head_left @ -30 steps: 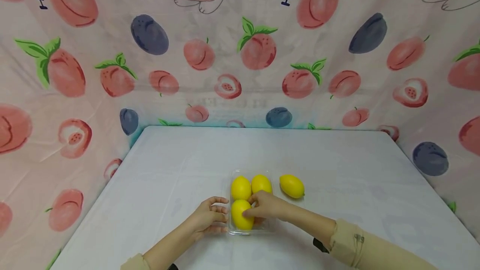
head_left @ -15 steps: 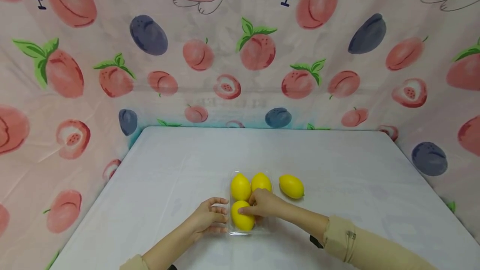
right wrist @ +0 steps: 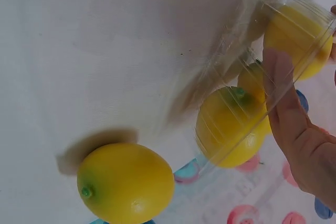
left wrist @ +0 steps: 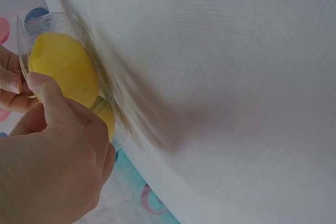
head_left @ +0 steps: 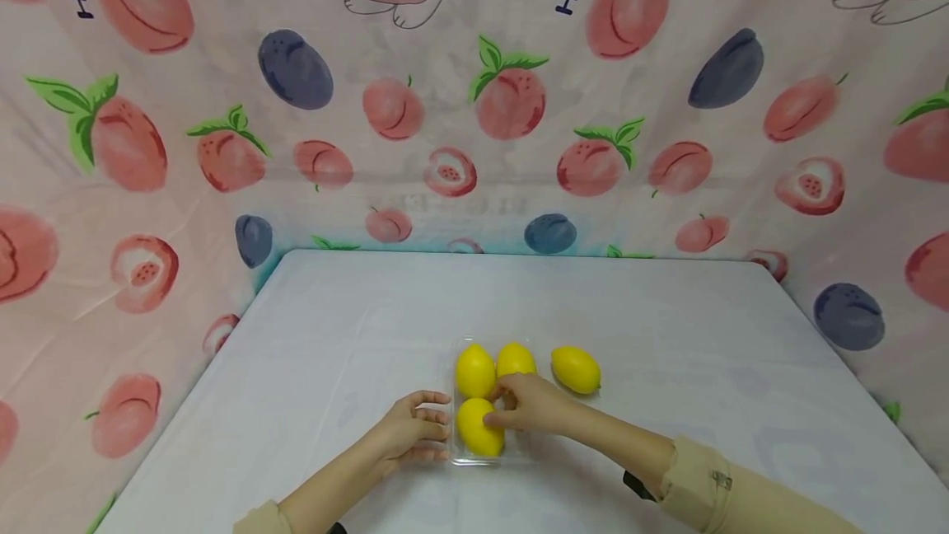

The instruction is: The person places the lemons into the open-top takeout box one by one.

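nearest the camera, the left hand (head_left: 410, 433) rests on the tabletop (head_left: 356, 336) with its fingers loosely curled against the left wall of the clear plastic tray (head_left: 454, 442), apparently bracing it so it cannot slide; its grip pinches the tray wall, thumb lying over the rim in the left wrist view. the right hand (head_left: 532, 405) reaches over the tray, its grip closed around the near lemon (head_left: 478, 428) with fingertips on the fruit's right side, seemingly seating it in the front left corner. just behind sit two more lemons (head_left: 474, 370) side by side at the back of the tray, touching each other. a fourth lemon (head_left: 575, 369) lies loose on the tabletop, just beside the tray's right edge. beyond, a fruit-print cloth (head_left: 474, 105) rises behind the tabletop.
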`<state>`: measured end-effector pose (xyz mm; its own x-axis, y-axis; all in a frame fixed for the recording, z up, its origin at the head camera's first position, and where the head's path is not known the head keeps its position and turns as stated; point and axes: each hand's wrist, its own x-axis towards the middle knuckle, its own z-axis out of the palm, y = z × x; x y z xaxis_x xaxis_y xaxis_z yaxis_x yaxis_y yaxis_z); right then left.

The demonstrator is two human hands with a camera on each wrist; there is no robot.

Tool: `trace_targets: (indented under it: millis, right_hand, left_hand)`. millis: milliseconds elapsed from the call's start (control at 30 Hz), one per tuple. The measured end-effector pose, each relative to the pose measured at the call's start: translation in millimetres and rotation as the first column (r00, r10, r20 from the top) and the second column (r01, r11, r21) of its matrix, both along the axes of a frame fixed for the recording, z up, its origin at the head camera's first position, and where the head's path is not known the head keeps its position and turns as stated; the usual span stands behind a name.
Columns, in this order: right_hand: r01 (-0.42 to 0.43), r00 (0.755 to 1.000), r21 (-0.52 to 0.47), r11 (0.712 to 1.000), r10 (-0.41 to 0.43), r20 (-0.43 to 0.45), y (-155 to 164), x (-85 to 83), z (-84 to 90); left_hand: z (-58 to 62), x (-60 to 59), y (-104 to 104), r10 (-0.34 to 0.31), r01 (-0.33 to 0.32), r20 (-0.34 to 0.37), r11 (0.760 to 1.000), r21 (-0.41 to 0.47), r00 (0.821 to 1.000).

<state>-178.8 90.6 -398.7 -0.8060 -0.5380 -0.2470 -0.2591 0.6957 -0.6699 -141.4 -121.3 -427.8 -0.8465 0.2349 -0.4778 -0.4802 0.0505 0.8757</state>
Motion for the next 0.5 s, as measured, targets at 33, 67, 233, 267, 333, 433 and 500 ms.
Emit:
trace_targets:
  millis: [33, 67, 233, 267, 333, 433, 500]
  right_hand:
    - [0.002, 1.0, -0.002, 1.0, -0.002, -0.011, 1, 0.5, 0.5]
    - [0.003, 1.0, -0.006, 1.0, -0.003, -0.022, 3, 0.9, 1.2]
    - [-0.017, 0.997, -0.062, 0.998, 0.013, -0.072, 10, 0.9, 5.2]
    - [-0.024, 0.997, -0.08, 0.997, 0.018, -0.075, 12, 0.7, 6.1]
    - [-0.041, 0.996, -0.115, 0.993, 0.031, -0.085, 16, 0.0, 7.3]
    - [-0.049, 0.994, -0.151, 0.987, 0.034, -0.1, 21, -1.2, 9.0]
    - [-0.041, 0.994, -0.166, 0.985, 0.024, -0.107, 24, -2.5, 9.6]
  left_hand:
    - [0.2, 0.0, 0, 0.001, -0.001, -0.002, 1.0, -0.002, 1.0]
    - [0.5, 0.1, 0, 0.003, -0.003, -0.003, 1.0, -0.006, 1.0]
    - [0.8, 0.2, 0, 0.015, -0.015, -0.005, 1.0, -0.01, 1.0]
    - [0.8, 0.2, 1, 0.017, -0.017, -0.005, 1.0, -0.011, 1.0]
    - [0.8, 0.1, 1, 0.018, -0.018, -0.004, 1.0, -0.012, 1.0]
    - [0.5, 0.5, 1, 0.013, -0.013, -0.004, 1.0, -0.013, 1.0]
    - [0.6, 1.3, 1, 0.01, -0.01, -0.002, 1.0, -0.011, 1.0]
